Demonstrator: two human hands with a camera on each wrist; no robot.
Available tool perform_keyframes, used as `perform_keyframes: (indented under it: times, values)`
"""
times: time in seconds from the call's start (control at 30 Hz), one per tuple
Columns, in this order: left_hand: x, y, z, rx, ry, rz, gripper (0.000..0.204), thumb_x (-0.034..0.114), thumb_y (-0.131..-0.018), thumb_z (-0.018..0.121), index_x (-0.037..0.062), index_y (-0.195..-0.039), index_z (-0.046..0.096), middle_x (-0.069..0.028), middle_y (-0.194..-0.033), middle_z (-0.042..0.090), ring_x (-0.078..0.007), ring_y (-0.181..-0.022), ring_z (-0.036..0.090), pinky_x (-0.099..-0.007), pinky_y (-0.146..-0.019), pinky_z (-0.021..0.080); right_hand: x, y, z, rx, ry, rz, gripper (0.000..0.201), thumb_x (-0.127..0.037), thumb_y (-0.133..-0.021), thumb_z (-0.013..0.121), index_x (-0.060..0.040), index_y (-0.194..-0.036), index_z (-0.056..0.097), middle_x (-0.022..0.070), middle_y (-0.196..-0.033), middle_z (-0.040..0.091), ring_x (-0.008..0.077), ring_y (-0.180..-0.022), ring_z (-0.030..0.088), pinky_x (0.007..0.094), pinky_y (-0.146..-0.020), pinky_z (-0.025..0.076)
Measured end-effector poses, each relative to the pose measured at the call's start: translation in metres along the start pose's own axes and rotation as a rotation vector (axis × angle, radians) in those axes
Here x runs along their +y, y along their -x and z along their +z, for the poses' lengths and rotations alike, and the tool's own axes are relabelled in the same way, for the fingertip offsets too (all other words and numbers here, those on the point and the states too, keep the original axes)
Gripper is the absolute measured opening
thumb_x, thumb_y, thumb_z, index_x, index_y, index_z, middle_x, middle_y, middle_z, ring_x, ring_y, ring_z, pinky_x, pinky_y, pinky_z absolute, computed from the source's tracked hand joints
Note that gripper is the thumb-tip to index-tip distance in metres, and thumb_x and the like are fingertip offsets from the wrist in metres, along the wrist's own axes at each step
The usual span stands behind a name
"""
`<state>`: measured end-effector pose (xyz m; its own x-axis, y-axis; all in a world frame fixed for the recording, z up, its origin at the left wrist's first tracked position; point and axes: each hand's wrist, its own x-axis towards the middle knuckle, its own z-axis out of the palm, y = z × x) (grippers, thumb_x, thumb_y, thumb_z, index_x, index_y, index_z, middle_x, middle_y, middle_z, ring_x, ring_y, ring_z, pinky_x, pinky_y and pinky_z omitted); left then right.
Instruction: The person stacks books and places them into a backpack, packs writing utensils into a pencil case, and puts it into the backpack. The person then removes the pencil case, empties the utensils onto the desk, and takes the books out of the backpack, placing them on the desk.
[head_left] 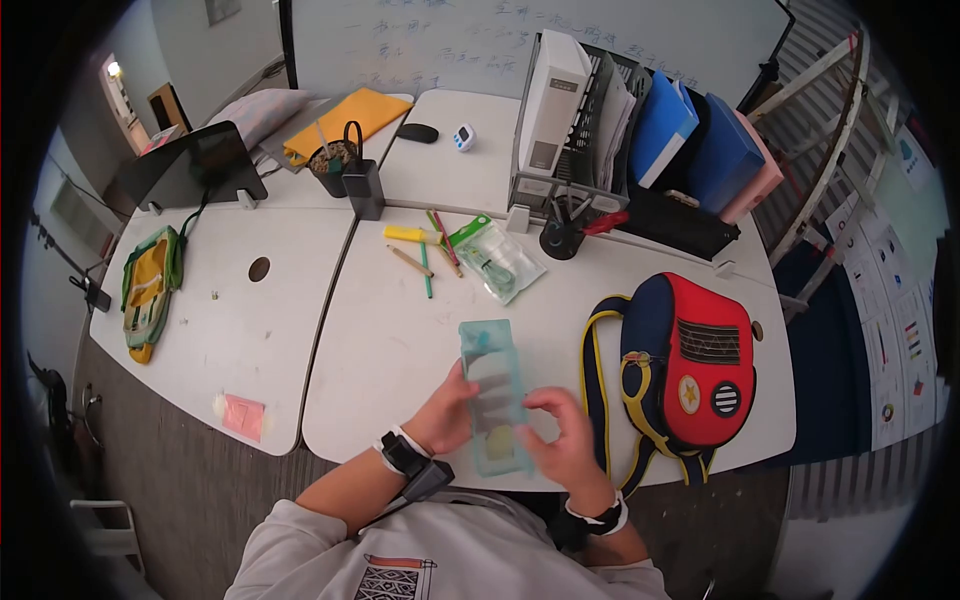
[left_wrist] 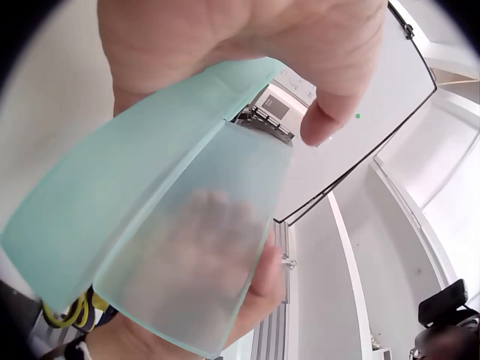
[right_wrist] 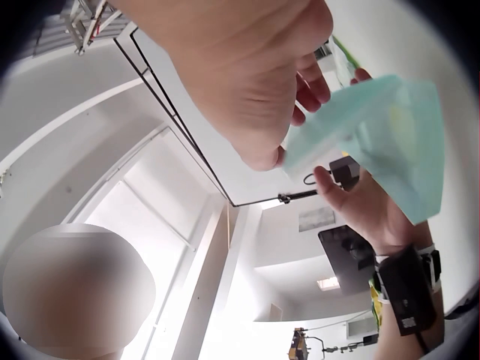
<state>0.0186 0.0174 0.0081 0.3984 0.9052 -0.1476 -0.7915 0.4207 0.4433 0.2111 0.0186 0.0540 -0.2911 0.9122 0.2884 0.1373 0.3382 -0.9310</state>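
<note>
A long translucent teal pencil box [head_left: 493, 385] is held above the near edge of the table, between the two hands. My left hand [head_left: 445, 408] grips its left side, thumb lying along that edge. At the right edge, my right hand [head_left: 565, 440] has its thumb and curled fingers on the box. In the left wrist view a slit runs between a teal panel [left_wrist: 127, 180] and a frosted panel [left_wrist: 187, 240], through which the right hand shows blurred. A pale yellowish patch shows through the box's near end.
Several pencils [head_left: 427, 270], a yellow marker [head_left: 412, 234] and a clear plastic pouch [head_left: 495, 262] lie beyond the box. A red and navy backpack [head_left: 690, 360] sits to the right. Behind stand a pen holder [head_left: 563, 238] and a file rack [head_left: 570, 170]. A green pouch [head_left: 152, 285] lies far left.
</note>
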Motion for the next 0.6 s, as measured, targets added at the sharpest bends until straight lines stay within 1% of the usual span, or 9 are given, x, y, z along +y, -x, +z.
perform_keyframes:
  times: [0.03, 0.1, 0.13, 0.27, 0.3, 0.4, 0.47, 0.53, 0.6]
  values:
    - [-0.004, 0.002, 0.002, 0.019, -0.064, 0.092, 0.077, 0.012, -0.084, 0.063, 0.0188, -0.151, 0.024, -0.0164, -0.141, 0.048, -0.0309, -0.129, 0.05, -0.0482, -0.104, 0.045, 0.002, -0.002, 0.003, -0.004, -0.001, -0.001, 0.015, -0.003, -0.081, 0.071, -0.001, -0.093, 0.062, 0.0088, -0.088, 0.064, 0.0175, -0.094, 0.062, 0.0305, -0.085, 0.05]
    - [-0.006, 0.008, 0.002, 0.052, -0.142, 0.1, 0.083, 0.002, -0.081, 0.06, 0.0194, -0.151, 0.021, -0.0154, -0.142, 0.047, -0.0299, -0.13, 0.05, -0.0467, -0.104, 0.045, 0.009, -0.005, 0.007, -0.366, 0.309, -0.425, 0.022, 0.001, -0.085, 0.067, -0.0004, -0.106, 0.061, 0.0093, -0.1, 0.066, 0.0204, -0.1, 0.064, 0.0331, -0.09, 0.051]
    - [-0.006, 0.01, 0.003, 0.084, -0.221, 0.105, 0.089, -0.008, -0.078, 0.058, 0.02, -0.152, 0.017, -0.0144, -0.142, 0.046, -0.0289, -0.13, 0.049, -0.0452, -0.105, 0.044, 0.01, -0.005, 0.009, -0.366, 0.308, -0.426, 0.022, 0.001, -0.085, 0.067, -0.0004, -0.106, 0.061, 0.0093, -0.1, 0.066, 0.0204, -0.1, 0.064, 0.0331, -0.09, 0.051]
    - [-0.002, 0.021, 0.013, 0.134, -0.329, 0.117, 0.098, -0.016, -0.078, 0.05, 0.0209, -0.157, 0.006, -0.0102, -0.143, 0.041, -0.0231, -0.129, 0.047, -0.0369, -0.101, 0.045, 0.013, -0.016, 0.013, -0.138, 0.176, -0.148, 0.023, -0.003, -0.084, 0.07, -0.0007, -0.106, 0.062, 0.0097, -0.102, 0.066, 0.0217, -0.101, 0.064, 0.0344, -0.083, 0.055]
    - [-0.002, 0.025, 0.018, 0.147, -0.468, 0.129, 0.1, -0.014, -0.078, 0.05, 0.0197, -0.158, 0.001, -0.0105, -0.144, 0.038, -0.0235, -0.131, 0.046, -0.0357, -0.1, 0.045, 0.012, -0.024, 0.014, -0.028, 0.158, -0.018, 0.026, -0.005, -0.084, 0.072, -0.0001, -0.107, 0.061, 0.0095, -0.103, 0.066, 0.0219, -0.1, 0.065, 0.0344, -0.081, 0.056]
    - [-0.005, 0.031, 0.028, 0.152, -0.779, 0.157, 0.102, -0.011, -0.078, 0.053, 0.0163, -0.158, -0.005, -0.0128, -0.147, 0.033, -0.0262, -0.134, 0.042, -0.0347, -0.1, 0.045, 0.001, -0.046, 0.026, 0.041, 0.107, 0.077, 0.032, -0.009, -0.083, 0.074, 0.0014, -0.11, 0.059, 0.0102, -0.105, 0.064, 0.0216, -0.097, 0.065, 0.0324, -0.079, 0.057]
    - [-0.006, 0.034, 0.027, 0.144, -0.951, 0.172, 0.103, -0.008, -0.077, 0.055, 0.014, -0.158, -0.006, -0.0148, -0.149, 0.031, -0.0285, -0.137, 0.039, -0.0348, -0.099, 0.045, -0.001, -0.057, 0.027, -0.006, 0.134, 0.103, 0.041, -0.012, -0.08, 0.077, 0.0025, -0.112, 0.056, 0.0107, -0.108, 0.063, 0.0217, -0.089, 0.067, 0.0317, -0.075, 0.058]
    - [-0.006, 0.034, 0.02, 0.142, -1.245, 0.303, 0.102, -0.008, -0.078, 0.054, 0.0105, -0.157, -0.007, -0.0161, -0.15, 0.029, -0.0252, -0.14, 0.031, -0.0349, -0.109, 0.034, -0.005, -0.065, 0.028, -0.079, 0.137, 0.195, 0.038, -0.008, -0.079, 0.074, 0.0029, -0.112, 0.058, 0.0125, -0.103, 0.065, 0.0221, -0.077, 0.069, 0.0316, -0.069, 0.058]
    - [0.002, 0.039, 0.031, 0.196, -1.327, 0.183, 0.103, -0.004, -0.077, 0.057, 0.0104, -0.157, -0.006, -0.0192, -0.15, 0.028, -0.0299, -0.136, 0.035, -0.0351, -0.103, 0.039, -0.009, -0.077, 0.03, -0.118, 0.184, 0.26, 0.038, -0.011, -0.078, 0.072, 0.0023, -0.111, 0.059, 0.014, -0.093, 0.067, 0.0229, -0.073, 0.07, 0.0326, -0.067, 0.057]
